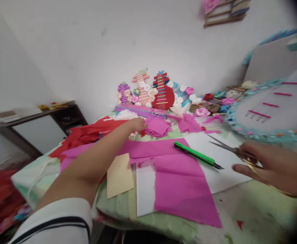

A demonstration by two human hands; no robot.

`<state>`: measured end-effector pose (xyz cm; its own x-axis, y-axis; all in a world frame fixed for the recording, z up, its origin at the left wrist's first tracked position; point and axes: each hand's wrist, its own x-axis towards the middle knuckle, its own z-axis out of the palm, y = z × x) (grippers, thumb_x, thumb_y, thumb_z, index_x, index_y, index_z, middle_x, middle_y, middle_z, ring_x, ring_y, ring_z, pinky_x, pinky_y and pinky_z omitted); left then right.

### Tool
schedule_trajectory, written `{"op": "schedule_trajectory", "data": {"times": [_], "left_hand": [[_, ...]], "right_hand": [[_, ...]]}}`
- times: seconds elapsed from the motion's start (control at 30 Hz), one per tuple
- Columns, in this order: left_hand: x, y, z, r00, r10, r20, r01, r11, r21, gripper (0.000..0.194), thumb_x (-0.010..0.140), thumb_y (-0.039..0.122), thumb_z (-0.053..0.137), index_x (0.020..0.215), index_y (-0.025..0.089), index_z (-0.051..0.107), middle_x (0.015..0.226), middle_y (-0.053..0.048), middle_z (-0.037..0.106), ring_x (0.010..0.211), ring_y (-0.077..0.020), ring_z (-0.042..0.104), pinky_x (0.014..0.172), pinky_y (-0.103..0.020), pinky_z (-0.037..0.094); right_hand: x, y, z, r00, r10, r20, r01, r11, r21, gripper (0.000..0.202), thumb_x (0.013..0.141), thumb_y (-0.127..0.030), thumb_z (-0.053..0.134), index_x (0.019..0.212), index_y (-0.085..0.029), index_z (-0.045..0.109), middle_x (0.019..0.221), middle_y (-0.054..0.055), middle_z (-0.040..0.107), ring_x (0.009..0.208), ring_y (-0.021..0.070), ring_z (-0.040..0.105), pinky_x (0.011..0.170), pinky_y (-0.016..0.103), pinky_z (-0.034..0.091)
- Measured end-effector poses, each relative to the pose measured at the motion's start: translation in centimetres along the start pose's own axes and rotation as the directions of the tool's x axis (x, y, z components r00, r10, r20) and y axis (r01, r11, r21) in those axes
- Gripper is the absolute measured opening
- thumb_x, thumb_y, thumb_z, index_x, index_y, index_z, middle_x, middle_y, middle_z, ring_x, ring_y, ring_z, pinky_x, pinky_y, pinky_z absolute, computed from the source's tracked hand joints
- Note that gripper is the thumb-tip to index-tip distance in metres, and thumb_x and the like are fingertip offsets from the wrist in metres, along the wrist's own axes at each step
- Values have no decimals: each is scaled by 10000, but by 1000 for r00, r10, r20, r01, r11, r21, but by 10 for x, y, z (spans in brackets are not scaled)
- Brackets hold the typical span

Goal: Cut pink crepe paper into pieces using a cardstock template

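Observation:
My left hand (138, 124) reaches far forward over the table, fingers curled at the left edge of a folded piece of pink crepe paper (157, 127). What lies within the fingers is hidden. At the right, my right hand (272, 166) holds scissors (227, 146) by their gold-coloured handles, the blades slightly apart and pointing left. A green utility knife (195, 154) lies across a large magenta crepe sheet (181, 189) and white paper (219, 179). A small cream-coloured card (120, 176) is left of the magenta sheet.
Decorated lute-shaped crafts, one of them red (167, 96), lean against the back wall. Red crepe paper (87, 134) lies at the left. A large white craft with a blue trim (255, 108) stands at the right. Beyond the table's left side is a dark-framed cabinet (39, 130).

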<state>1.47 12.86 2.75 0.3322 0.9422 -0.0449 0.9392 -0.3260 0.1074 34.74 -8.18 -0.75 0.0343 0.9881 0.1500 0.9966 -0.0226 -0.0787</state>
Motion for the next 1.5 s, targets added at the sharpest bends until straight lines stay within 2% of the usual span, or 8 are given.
{"op": "schedule_trajectory", "data": {"times": [0.27,0.5,0.63,0.83,1.0,1.23,1.33,1.5], "left_hand": [[-136,10,49,934,311,176,-333,936,113,461,729,472,503,1088,183,513,1143,-80,526,1021,-229,486,848,-291,360],[-154,2,71,961,276,1,-271,942,196,306,842,322,326,943,177,576,955,-78,585,908,-215,527,810,-318,379],[-165,-8,71,979,196,-57,-183,967,175,467,809,444,363,1174,162,435,1181,-123,473,1090,-261,427,905,-368,323],[-205,-32,66,948,168,269,-203,973,107,768,680,607,464,1304,205,269,1382,-142,209,1256,-310,193,978,-434,223],[-234,-44,78,968,160,196,-181,979,94,874,600,567,589,1320,211,243,1396,-124,178,1268,-283,174,1015,-397,171],[-237,-55,72,987,127,93,-121,990,-72,562,780,519,395,1243,201,385,1288,-70,404,1162,-212,376,963,-306,284],[-218,-58,60,1000,-9,-3,9,999,-38,567,767,501,423,1235,185,374,1220,-77,467,1090,-225,436,912,-310,329],[-178,-58,57,990,-117,78,118,993,-13,593,664,480,543,1137,133,459,1161,-153,487,1015,-314,477,828,-392,370]], "right_hand": [[67,-76,28,985,-102,138,97,994,40,293,678,-458,455,764,-178,448,825,119,592,703,223,554,562,291,359],[64,-70,23,977,-185,106,189,981,-33,103,722,-258,388,667,-182,430,732,128,589,632,205,530,539,284,308],[71,-49,19,987,-153,49,159,976,-151,122,734,-256,396,703,-165,470,766,165,589,638,204,530,550,289,296],[87,-28,29,980,-171,98,192,944,-267,161,734,-234,399,779,-135,518,840,204,589,701,220,540,574,293,290],[100,-47,27,979,-175,100,195,950,-244,320,746,-413,405,810,-127,535,852,209,583,716,235,528,583,304,293],[94,-110,23,953,-296,56,298,954,-26,403,708,-522,443,817,-142,524,817,129,587,693,197,519,581,277,335],[96,-128,22,918,-392,59,392,920,17,418,704,-539,444,829,-147,516,856,122,584,690,184,517,598,280,345],[120,-156,30,891,-427,156,422,904,66,457,702,-545,433,885,-132,503,905,138,574,760,210,525,614,285,356]]}}
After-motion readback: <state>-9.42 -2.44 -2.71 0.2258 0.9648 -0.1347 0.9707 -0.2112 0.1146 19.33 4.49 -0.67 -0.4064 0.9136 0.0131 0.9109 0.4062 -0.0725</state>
